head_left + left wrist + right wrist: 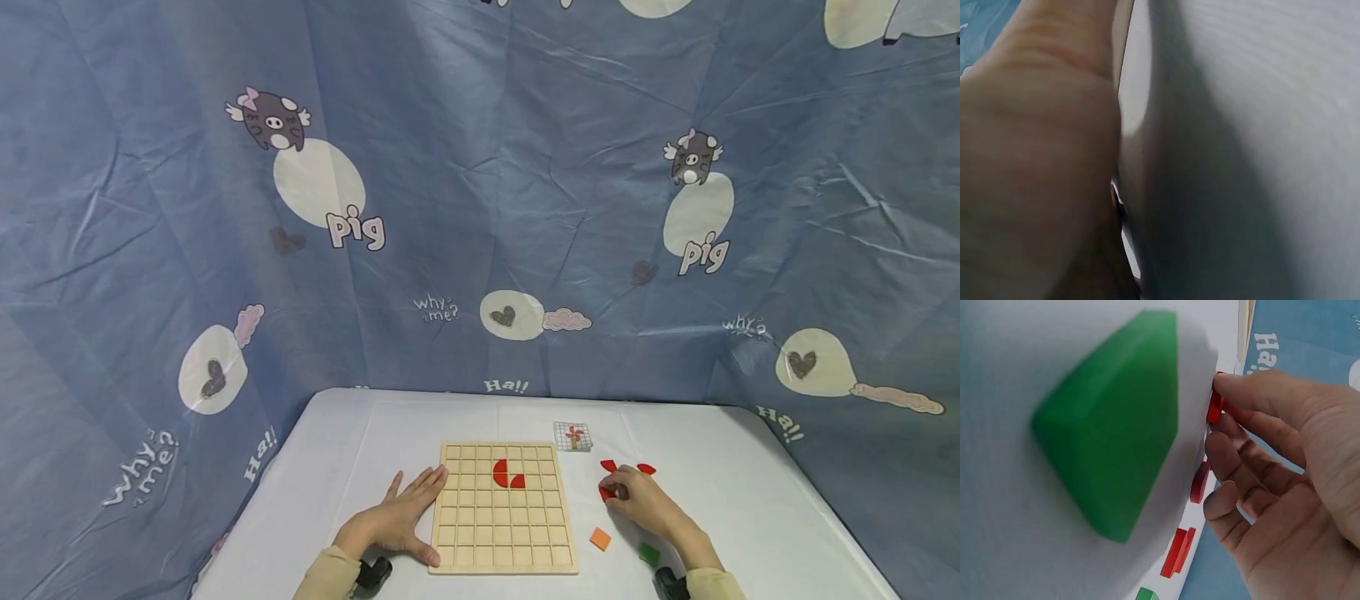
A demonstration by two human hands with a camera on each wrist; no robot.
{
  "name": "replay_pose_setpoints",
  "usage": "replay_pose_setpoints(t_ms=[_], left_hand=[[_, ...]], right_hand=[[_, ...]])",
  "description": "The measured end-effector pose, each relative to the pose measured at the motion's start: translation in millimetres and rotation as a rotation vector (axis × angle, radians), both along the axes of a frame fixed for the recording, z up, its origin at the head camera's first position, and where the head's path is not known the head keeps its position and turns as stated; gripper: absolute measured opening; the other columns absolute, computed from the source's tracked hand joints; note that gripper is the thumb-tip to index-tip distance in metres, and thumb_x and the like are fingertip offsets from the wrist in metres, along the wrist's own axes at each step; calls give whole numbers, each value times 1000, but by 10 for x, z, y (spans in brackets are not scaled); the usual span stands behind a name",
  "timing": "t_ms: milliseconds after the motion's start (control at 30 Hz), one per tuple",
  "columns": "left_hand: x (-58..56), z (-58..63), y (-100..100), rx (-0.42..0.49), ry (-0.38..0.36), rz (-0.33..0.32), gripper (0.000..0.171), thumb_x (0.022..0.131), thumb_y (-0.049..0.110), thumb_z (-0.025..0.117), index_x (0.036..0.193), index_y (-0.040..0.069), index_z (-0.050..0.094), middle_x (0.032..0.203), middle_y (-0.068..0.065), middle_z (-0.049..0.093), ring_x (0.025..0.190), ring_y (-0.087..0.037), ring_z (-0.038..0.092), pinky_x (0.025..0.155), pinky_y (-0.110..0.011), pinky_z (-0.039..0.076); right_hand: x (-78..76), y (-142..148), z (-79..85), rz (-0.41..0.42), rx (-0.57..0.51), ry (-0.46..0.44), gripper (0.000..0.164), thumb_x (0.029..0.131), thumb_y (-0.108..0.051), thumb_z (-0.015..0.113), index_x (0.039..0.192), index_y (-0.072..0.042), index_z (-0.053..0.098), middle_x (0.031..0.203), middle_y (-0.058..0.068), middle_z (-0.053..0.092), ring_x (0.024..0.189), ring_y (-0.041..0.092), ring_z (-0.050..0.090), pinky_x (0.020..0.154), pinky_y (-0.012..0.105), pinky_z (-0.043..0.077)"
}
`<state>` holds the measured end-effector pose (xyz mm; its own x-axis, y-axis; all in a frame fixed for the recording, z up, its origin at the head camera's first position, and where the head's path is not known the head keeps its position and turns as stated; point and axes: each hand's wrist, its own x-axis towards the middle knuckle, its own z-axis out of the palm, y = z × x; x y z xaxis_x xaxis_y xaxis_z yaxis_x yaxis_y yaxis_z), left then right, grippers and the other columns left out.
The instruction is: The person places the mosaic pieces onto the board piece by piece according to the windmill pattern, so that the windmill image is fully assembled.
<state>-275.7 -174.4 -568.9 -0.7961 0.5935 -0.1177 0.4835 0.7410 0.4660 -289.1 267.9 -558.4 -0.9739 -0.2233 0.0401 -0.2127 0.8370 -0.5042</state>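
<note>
A wooden grid board (465, 557) lies on the white table with red quarter-circle pieces (501, 474) in its upper cells. My left hand (397, 518) rests along the board's left edge, fingers spread, thumb at the lower left corner. To the right of the board my right hand (643, 500) pinches a red piece (1215, 403) between thumb and finger, low over the table. Around that hand lie two more red pieces, one above left (608, 465) and one above right (647, 469). The left wrist view is mostly filled by the hand's side (1035, 156).
A small pattern card (573, 437) lies beyond the board's upper right corner. An orange square (600, 539) sits right of the board, and a green piece (649, 553) lies under the right forearm. Behind the table hangs a blue printed curtain (450, 208).
</note>
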Motion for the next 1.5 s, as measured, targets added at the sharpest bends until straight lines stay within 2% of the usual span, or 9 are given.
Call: replay_pose_setpoints(t_ms=[267,467,733,933,1167,1500], left_hand=[[-3,-5,-1,4,1,-5,130,61,63,80,155,8,10,164,-11,7,150,-35,6,115,-67,-7],[-12,-12,-3,2,7,-12,129,62,63,80,155,8,10,163,-11,7,150,-35,6,114,-68,-6],[-19,-22,-14,-2,9,-23,130,62,64,79,155,7,9,163,-12,6,150,-35,6,114,-69,-7],[-17,-25,-12,-1,17,-24,130,61,64,79,155,6,10,163,-12,6,150,-36,6,114,-69,-7],[-8,1,1,10,15,-34,129,62,63,80,155,6,10,163,-13,6,150,-37,7,114,-69,-7],[-1,24,7,2,7,-32,129,63,61,80,155,6,8,163,-13,5,150,-36,5,114,-69,-7]], right_hand=[[-7,-45,-2,-80,-23,-15,15,78,-9,79,91,-12,72,83,-4,59,72,8,50,59,20,44],[-5,-63,-9,-88,-55,-2,16,76,-6,80,87,-10,69,82,-3,60,72,7,54,60,20,48],[-11,-64,-26,-85,-57,20,18,74,-5,81,84,-9,66,78,-2,57,69,8,51,55,19,45],[-27,-77,-25,-116,-89,6,17,75,-5,79,86,-8,67,80,0,57,68,9,52,54,19,45],[-44,-154,25,-37,-103,78,13,77,-7,77,84,-10,66,75,-3,56,64,3,47,53,18,42],[-106,-396,125,25,-85,105,13,80,-14,77,86,-15,66,78,-6,56,65,2,47,54,18,42]])
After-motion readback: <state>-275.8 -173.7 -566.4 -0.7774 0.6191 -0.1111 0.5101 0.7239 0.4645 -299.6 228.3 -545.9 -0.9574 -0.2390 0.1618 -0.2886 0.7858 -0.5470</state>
